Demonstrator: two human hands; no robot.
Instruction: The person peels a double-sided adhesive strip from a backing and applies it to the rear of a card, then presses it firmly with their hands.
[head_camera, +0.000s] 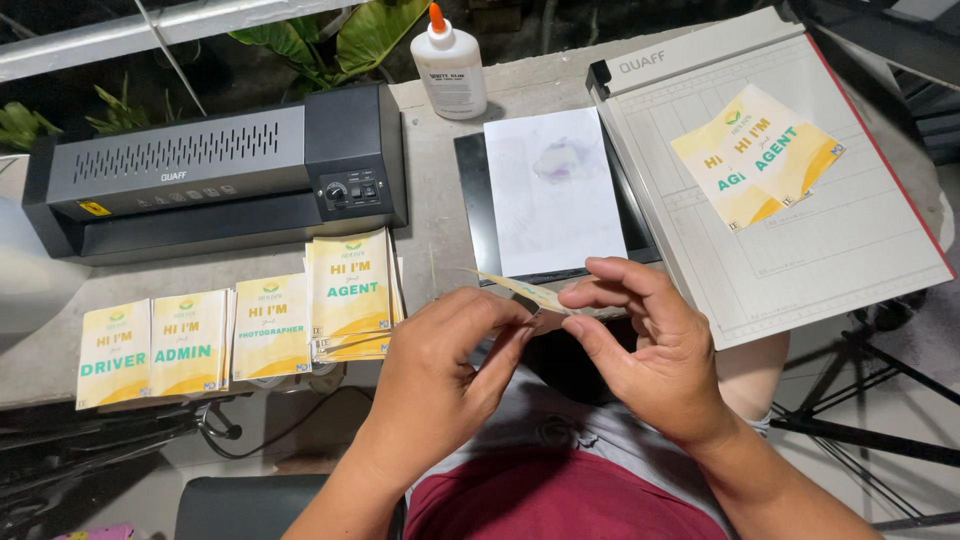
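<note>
My left hand (445, 365) and my right hand (650, 345) meet over the table's front edge, both pinching a thin yellow-and-white card (520, 290) seen nearly edge-on. The left thumb and forefinger grip its near end; the right fingertips hold its right end. Just beyond the card lies a white sheet (553, 190) on a black pad (475, 205). Several stacks of similar yellow cards (270, 325) lie in a row to the left, in front of a dark laminator (215, 170).
A grey paper trimmer board (800, 250) with a red edge lies at the right, with two yellow cards (757, 155) on it. A white glue bottle (449, 65) with an orange cap stands at the back. Plant leaves (340, 35) behind; tripod legs (870, 430) lower right.
</note>
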